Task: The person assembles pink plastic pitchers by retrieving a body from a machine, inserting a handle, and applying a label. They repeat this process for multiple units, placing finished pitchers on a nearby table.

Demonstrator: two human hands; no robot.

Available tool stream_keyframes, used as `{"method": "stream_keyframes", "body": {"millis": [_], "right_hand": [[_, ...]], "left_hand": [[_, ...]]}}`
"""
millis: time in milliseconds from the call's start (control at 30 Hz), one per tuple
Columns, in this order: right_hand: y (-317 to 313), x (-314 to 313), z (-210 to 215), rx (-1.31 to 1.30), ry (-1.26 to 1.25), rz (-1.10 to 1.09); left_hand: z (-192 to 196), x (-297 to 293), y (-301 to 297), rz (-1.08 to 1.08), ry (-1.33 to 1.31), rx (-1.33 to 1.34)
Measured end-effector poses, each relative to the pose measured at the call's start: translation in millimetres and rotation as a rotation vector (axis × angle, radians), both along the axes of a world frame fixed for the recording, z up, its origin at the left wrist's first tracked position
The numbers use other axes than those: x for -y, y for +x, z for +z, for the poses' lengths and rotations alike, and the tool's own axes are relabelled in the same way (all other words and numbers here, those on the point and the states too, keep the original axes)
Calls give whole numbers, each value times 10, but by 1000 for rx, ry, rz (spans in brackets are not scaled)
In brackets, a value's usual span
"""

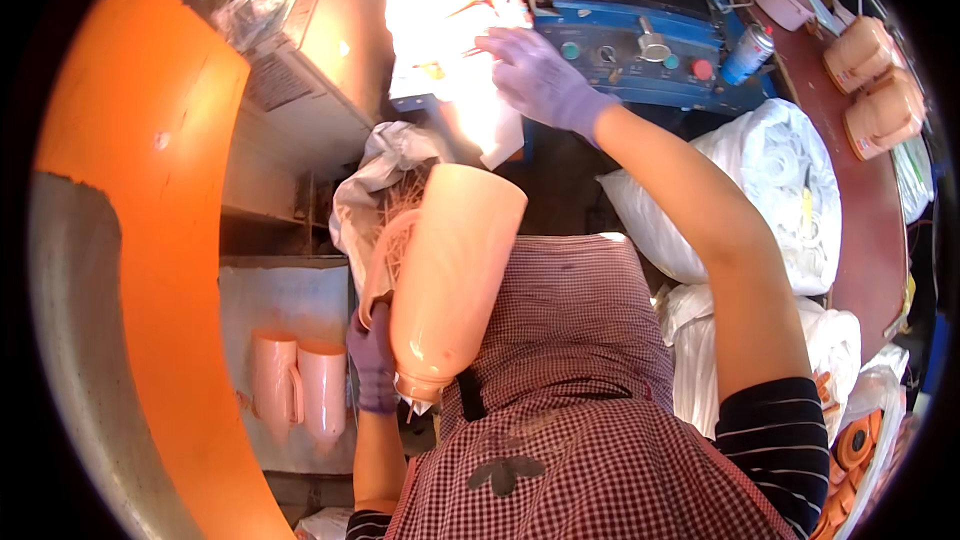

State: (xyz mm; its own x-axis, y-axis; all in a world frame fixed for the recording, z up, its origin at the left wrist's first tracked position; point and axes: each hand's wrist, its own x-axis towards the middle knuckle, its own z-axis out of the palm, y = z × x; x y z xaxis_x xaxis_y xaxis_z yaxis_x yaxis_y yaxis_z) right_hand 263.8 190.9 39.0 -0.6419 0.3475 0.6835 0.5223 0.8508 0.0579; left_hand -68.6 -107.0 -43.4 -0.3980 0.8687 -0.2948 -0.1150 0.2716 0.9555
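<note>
My left hand [372, 365], in a purple glove, is closed on the handle side of a peach plastic thermos jug [455, 270]. The jug tilts over my lap with its wide end up and away and its narrower neck down toward me. Part of my left hand is hidden behind the handle and jug. My right hand [545, 80], gloved alike, reaches forward to a stack of white sheets [450, 25] lit to glare. Its fingers are stretched out over the right side of the stack. The thumb is hidden.
Two peach jugs [298, 385] stand at the left. A sack of shreds [385, 190] lies behind my jug. Ahead is a blue machine panel [620, 50] with a spray can [748, 55]. White bags [775, 190] and a red-brown bench [865, 250] with peach jugs line the right.
</note>
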Motion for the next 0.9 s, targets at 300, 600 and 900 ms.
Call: {"method": "stream_keyframes", "body": {"millis": [300, 600, 900], "right_hand": [[860, 1751, -402, -881, -1286, -246], [1108, 2491, -533, -1054, -1540, -360], [1047, 2610, -315, -1183, -1583, -301]], "left_hand": [[-283, 116, 43, -78, 118, 797], [-162, -60, 434, -62, 147, 953], [-117, -95, 155, -48, -10, 757]]}}
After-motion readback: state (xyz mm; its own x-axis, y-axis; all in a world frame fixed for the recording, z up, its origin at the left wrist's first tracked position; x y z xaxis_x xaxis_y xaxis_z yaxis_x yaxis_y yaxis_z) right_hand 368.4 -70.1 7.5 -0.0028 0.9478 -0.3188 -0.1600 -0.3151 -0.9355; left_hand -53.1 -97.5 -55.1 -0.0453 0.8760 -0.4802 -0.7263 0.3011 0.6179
